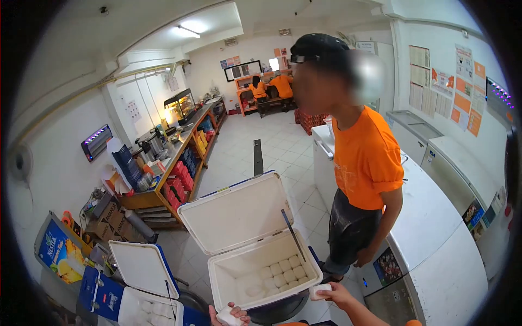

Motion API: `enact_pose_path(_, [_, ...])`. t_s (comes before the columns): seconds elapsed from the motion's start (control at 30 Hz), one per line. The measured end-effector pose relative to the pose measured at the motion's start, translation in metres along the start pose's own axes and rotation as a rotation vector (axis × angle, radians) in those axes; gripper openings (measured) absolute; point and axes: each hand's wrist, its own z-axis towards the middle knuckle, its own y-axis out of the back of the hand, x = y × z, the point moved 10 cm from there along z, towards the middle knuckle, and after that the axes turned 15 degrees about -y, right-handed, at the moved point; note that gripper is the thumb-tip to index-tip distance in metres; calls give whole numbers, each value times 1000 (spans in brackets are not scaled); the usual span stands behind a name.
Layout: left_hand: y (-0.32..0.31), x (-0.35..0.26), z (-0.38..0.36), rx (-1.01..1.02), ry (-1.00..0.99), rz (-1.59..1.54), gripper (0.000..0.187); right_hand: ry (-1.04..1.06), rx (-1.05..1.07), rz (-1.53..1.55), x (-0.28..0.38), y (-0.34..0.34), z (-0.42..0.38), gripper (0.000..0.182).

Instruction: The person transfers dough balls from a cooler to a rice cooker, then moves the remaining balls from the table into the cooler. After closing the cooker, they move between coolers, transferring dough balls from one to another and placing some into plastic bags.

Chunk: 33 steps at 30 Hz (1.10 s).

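A large cooler box [217,277] stands with its lid [236,212] raised. Inside, rows of white rounded packs [285,266] fill the right part of its floor. My right hand [340,296] grips one white pack [319,292] just outside the cooler's right front corner. At the bottom edge, my left hand [238,313] has its fingers curled around another white pack [228,317], near the cooler's front left corner. To the left, a smaller blue cooler [103,293] is open too, with similar white packs [155,312] in it.
A person [361,157] in an orange shirt stands just beyond the cooler on the right, beside white chest freezers [435,239]. A long counter [187,136] with shelves runs along the left. Two people [280,87] sit at the far end. Cardboard boxes [111,220] are at left.
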Motion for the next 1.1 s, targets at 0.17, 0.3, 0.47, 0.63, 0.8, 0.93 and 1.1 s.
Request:
enact_pose_path(0.17, [-2, 10, -2, 50, 13, -135, 76, -77, -4, 5, -4, -9, 1, 54])
enact_pose_path(0.3, [-2, 13, -6, 89, -1, -140, 72, -95, 27, -39, 0, -18, 3, 58])
enact_pose_path(0.47, [-4, 11, -8, 102, -5, -213, 70, -55, 92, -129, 12, -31, 10, 60])
enact_pose_path(0.63, [-3, 5, -9, 36, -62, -152, 70, -73, 78, -195, 15, -35, 20, 57])
enact_pose_path(0.8, [-4, 7, -11, 0, -83, -174, 68, -84, 89, -263, 19, -43, 20, 56])
enact_pose_path(0.93, [-5, 6, -12, -9, -100, -177, 65, -97, 96, -236, 6, -39, 28, 56])
enact_pose_path(1.1, [-12, 6, -8, 19, -95, -198, 63, -133, 103, -178, 3, -38, 26, 59])
